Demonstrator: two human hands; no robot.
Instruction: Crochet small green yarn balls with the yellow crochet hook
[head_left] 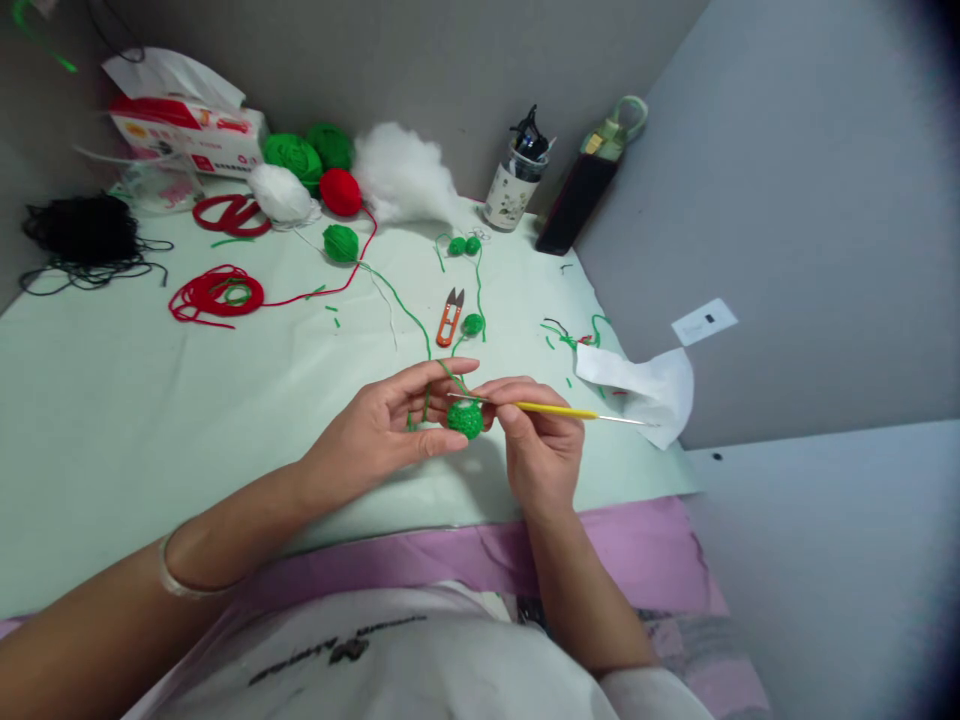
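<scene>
A small green crocheted ball with white showing at its top sits between the thumb and fingers of my left hand. Green yarn runs over the raised index finger and around the lower fingers of that hand. My right hand is closed on a crochet hook with a yellow grip, its metal tip at the top of the ball. Just beyond my hands lie orange thread snips and a small green crocheted piece.
Yarn balls, a red one among them, stand at the back beside white stuffing, red-handled scissors and a tissue pack. A pen jar and dark bottle are back right. White paper lies right, black yarn left.
</scene>
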